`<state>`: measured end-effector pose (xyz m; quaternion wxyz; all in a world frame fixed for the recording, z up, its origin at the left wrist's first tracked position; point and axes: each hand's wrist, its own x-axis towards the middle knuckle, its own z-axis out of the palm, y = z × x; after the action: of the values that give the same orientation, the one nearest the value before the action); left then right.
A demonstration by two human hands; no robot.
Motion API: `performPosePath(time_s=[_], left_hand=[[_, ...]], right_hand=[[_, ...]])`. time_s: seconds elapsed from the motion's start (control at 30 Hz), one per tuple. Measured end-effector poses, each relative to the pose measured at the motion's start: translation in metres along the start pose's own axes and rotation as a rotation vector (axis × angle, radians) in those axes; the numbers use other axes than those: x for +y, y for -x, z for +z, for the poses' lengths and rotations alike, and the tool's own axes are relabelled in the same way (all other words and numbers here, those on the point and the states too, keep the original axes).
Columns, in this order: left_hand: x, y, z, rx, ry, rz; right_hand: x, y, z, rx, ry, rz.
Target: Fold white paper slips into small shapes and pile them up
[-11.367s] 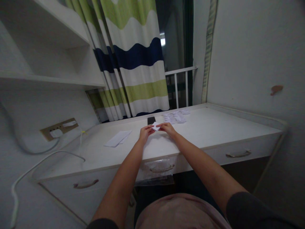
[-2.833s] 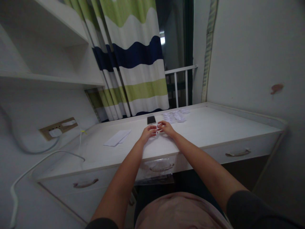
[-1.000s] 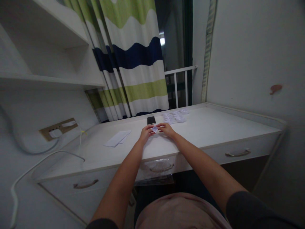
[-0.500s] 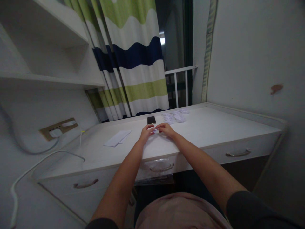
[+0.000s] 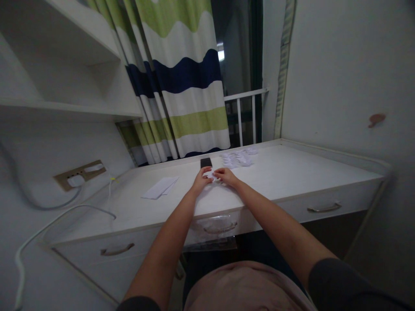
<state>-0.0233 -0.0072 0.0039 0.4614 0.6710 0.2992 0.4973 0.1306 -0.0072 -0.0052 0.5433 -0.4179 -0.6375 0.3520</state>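
Between my hands is a small piece of white paper (image 5: 210,175), folded as far as I can make out. My left hand (image 5: 201,180) grips its left side with thumb and fingers curved round it. From the right, my right hand (image 5: 225,176) pinches the paper's other edge. Just beyond my left hand a dark phone (image 5: 205,162) lies flat on the desk. Several small folded white paper pieces (image 5: 238,158) lie in a group behind my right hand. Flat white paper sheets (image 5: 159,188) rest on the desk to the left.
The white desk (image 5: 292,168) has drawers with metal handles along its front. A striped curtain (image 5: 191,99) hangs behind it. At left, a white cable (image 5: 78,206) runs over the desk edge near a wall socket (image 5: 79,175). A shelf (image 5: 97,113) juts out above.
My left fingers have opened wider around the paper, and the paper has turned slightly between my hands. The phone, sheets and folded pieces have stayed put.
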Motion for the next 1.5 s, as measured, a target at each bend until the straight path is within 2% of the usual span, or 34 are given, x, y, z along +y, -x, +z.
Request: performPosePath(time_s=[0.17,0.4,0.7,1.0,1.5], left_hand=[[-0.003,-0.002,0.001,0.012,-0.020,0.006],[-0.009,-0.005,0.006,-0.071,-0.023,-0.142],[-0.006,-0.003,0.004,-0.167,-0.043,-0.143],[-0.005,-0.002,0.002,-0.200,-0.007,-0.175],[0.002,0.001,0.006,-0.154,0.011,-0.232]], right_hand=[[-0.002,0.000,-0.001,-0.035,0.028,-0.040],[-0.005,0.000,-0.003,-0.005,-0.001,-0.068],[-0.008,0.002,-0.003,-0.053,-0.005,-0.068],[-0.007,0.002,-0.004,-0.048,-0.094,-0.027],[-0.012,0.005,-0.004,-0.010,-0.089,-0.004]])
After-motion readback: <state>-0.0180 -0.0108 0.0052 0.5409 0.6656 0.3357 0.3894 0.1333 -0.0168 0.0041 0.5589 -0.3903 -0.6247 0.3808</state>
